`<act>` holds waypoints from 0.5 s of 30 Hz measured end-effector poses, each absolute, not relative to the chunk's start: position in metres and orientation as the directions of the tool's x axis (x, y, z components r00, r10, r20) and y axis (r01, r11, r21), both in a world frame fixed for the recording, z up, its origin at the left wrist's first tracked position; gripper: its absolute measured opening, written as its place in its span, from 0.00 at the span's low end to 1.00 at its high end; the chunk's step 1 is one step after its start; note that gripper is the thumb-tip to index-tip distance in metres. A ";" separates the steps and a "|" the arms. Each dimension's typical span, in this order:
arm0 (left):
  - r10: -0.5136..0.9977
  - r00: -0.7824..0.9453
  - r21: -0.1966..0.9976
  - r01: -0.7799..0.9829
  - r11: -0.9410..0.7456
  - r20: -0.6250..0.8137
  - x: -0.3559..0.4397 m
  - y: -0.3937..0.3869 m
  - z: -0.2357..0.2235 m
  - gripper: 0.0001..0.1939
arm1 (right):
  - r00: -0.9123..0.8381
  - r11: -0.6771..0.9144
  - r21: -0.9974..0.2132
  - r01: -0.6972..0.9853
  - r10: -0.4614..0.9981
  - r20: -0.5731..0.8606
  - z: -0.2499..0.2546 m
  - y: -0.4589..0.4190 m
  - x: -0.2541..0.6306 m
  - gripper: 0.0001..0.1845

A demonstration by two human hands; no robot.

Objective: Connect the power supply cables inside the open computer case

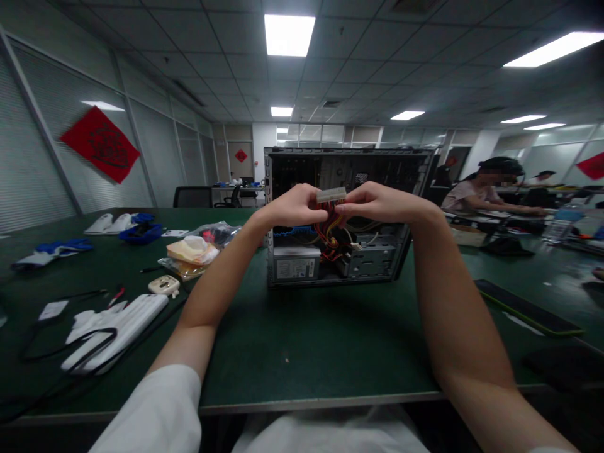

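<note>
An open computer case (408, 251) stands upright on the green table, its bare interior facing me. In front of it, a wide whitish power connector (331, 195) is held up between my two hands, with a bundle of red, yellow and black wires (333, 233) hanging below. My left hand (297, 204) pinches the connector's left end. My right hand (370, 202) grips its right side, fingertips at the wires just under it. Low in the case sits a silver power supply (296, 265) with a label. A metal drive cage (372, 261) is at the lower right.
On the left of the green table (302, 352) lie a white power strip (117, 333) with black cables, a tissue pack (193, 250), a beige round item (163, 285) and blue-and-white gloves (56, 251). A dark flat panel (528, 308) lies right. Another person (481, 189) sits beyond.
</note>
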State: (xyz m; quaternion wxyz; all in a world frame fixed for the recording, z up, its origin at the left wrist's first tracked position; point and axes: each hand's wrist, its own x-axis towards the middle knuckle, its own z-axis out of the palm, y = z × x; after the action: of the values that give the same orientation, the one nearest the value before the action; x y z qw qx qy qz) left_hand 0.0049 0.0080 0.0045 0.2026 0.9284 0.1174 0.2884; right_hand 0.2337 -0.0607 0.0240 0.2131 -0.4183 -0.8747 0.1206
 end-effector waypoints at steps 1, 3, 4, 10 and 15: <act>0.335 0.806 0.444 0.101 -0.890 0.488 0.005 0.008 0.004 0.07 | -0.559 0.619 -0.386 0.684 0.785 0.268 0.024 -0.061 0.233 0.29; 0.319 0.816 0.470 0.066 -0.880 0.482 0.005 0.008 0.004 0.07 | -0.555 0.617 -0.384 0.687 0.787 0.270 0.023 -0.061 0.233 0.29; 0.308 0.822 0.490 0.042 -0.871 0.479 0.006 0.008 0.004 0.08 | -0.553 0.618 -0.385 0.686 0.786 0.276 0.023 -0.060 0.234 0.29; 0.297 0.830 0.555 -0.018 -0.832 0.472 0.005 0.013 0.005 0.11 | -0.553 0.619 -0.416 0.666 0.784 0.282 0.021 -0.056 0.237 0.28; 0.258 0.854 0.553 -0.041 -0.832 0.452 0.003 0.015 0.004 0.11 | -0.569 0.629 -0.425 0.651 0.775 0.276 0.023 -0.060 0.235 0.25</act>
State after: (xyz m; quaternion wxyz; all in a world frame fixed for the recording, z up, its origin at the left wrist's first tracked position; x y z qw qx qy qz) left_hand 0.0032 0.0146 0.0039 0.2837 0.9201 0.0591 0.2636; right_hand 0.2350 -0.0597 0.0227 0.2225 -0.4075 -0.8747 0.1391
